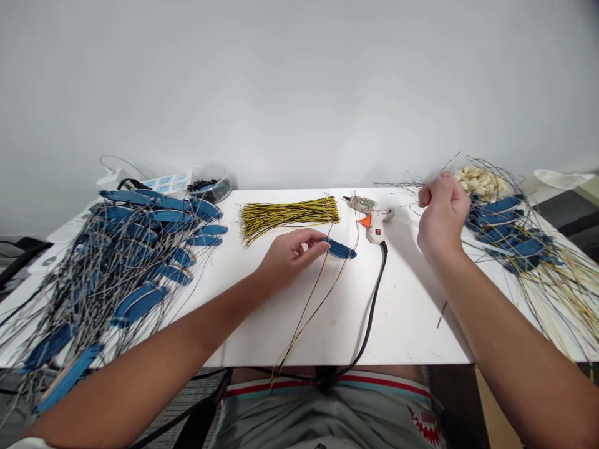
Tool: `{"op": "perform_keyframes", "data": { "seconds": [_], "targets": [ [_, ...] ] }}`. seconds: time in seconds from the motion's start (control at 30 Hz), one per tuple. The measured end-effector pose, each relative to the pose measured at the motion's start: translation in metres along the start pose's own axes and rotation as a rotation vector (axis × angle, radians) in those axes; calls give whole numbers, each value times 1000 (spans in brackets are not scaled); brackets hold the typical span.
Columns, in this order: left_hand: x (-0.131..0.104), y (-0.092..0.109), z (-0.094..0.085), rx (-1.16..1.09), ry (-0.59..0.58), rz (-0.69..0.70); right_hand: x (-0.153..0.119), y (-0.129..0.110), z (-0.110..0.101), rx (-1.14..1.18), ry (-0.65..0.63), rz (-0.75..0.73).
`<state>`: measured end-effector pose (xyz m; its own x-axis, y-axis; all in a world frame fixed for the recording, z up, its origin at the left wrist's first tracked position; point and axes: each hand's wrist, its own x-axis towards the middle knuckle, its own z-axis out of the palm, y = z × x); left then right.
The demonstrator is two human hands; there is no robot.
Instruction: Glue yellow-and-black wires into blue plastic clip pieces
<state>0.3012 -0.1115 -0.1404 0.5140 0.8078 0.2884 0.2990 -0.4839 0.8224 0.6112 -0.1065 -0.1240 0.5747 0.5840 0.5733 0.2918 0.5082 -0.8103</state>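
Observation:
My left hand (299,251) pinches one end of a small blue curved piece (340,249) above the white table. Thin yellow-and-black wires (309,305) run through this piece and hang toward the table's front edge. At the right, my right hand (443,209) is raised with its fingers closed. A thin dark strand shows at its fingertips, but what they grip is hidden. Just beyond it lie a heap of cream-coloured pieces (482,181) and a pile of blue pieces with wires (500,224).
A glue gun (369,215) with an orange trigger lies mid-table, its black cord (374,299) running to the front edge. Left of it is a bundle of yellow-and-black wires (290,215). Many wired blue pieces (140,302) pile up at left, near a clear bowl of black bits (211,187).

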Motion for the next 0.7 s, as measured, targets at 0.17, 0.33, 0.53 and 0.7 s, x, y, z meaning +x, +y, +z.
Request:
{"op": "perform_keyframes", "data": {
  "seconds": [0.17, 0.33, 0.53, 0.7],
  "targets": [
    [1, 1, 0, -4, 14, 25, -5, 13, -7, -522, -307, -32],
    [1, 3, -1, -29, 76, 46, -20, 2, 3, -450, -443, 13],
    [0, -2, -2, -139, 208, 8, -37, -22, 15, 19, -562, 410],
    [-3, -6, -2, -213, 295, 23, -52, -30, 23, 180, -647, 546]
  ]
}}
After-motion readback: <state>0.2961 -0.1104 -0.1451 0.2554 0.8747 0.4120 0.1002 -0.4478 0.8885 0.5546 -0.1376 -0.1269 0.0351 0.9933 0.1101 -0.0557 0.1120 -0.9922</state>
